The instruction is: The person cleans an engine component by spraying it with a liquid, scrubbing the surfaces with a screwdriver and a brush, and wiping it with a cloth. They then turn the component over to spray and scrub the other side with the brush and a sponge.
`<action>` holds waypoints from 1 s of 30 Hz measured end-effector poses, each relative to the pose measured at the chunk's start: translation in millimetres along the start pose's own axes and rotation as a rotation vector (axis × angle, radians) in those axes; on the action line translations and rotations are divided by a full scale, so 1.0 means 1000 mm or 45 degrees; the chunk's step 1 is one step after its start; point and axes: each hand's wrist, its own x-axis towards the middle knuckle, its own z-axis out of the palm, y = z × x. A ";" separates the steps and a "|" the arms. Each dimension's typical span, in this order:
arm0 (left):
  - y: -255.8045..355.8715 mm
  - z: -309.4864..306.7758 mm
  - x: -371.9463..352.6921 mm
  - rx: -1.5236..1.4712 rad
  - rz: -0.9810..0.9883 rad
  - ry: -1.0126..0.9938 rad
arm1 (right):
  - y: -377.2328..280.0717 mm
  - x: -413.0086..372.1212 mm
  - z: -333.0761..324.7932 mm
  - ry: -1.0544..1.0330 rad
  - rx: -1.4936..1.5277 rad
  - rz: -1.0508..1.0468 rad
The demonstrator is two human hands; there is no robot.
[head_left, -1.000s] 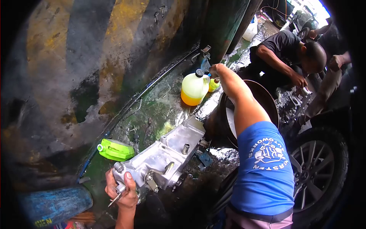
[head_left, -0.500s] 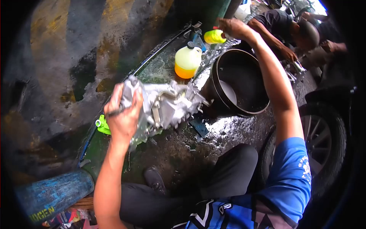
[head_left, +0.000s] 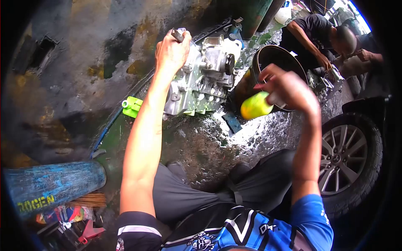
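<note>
My left hand [head_left: 171, 50] grips the top end of a grey cast-metal engine part [head_left: 201, 81], which stands tilted up on the wet floor. My right hand [head_left: 287, 90] is closed around a small yellow-green bottle [head_left: 255, 106], held in the air in front of the black bucket [head_left: 272, 54]. A white-capped jug [head_left: 233, 45] shows just behind the metal part, mostly hidden by it.
A green container [head_left: 132, 106] lies left of the metal part. A blue gas cylinder [head_left: 54, 184] lies at the lower left. A car wheel [head_left: 347, 157] stands at the right. Another person [head_left: 322, 39] crouches beyond the bucket. A dirty wall [head_left: 75, 50] rises at the left.
My left hand has tipped the metal part up from lying flat to standing on end. My right hand picked up the small bottle by the wall and brought it toward me.
</note>
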 end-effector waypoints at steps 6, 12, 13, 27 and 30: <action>-0.014 -0.006 0.003 -0.064 0.064 0.044 | 0.080 0.048 0.282 -0.010 -0.620 -0.125; -0.026 -0.010 0.008 -0.032 0.039 0.058 | 0.062 0.038 0.348 0.454 0.148 0.268; -0.029 -0.009 0.009 -0.011 0.033 0.068 | 0.063 0.036 0.355 0.580 0.260 0.289; -0.076 0.001 0.021 -0.065 0.182 0.110 | 0.078 0.019 0.398 0.597 0.270 0.171; -0.074 0.005 0.022 -0.934 -0.100 -0.230 | 0.065 0.029 0.367 0.551 0.120 0.105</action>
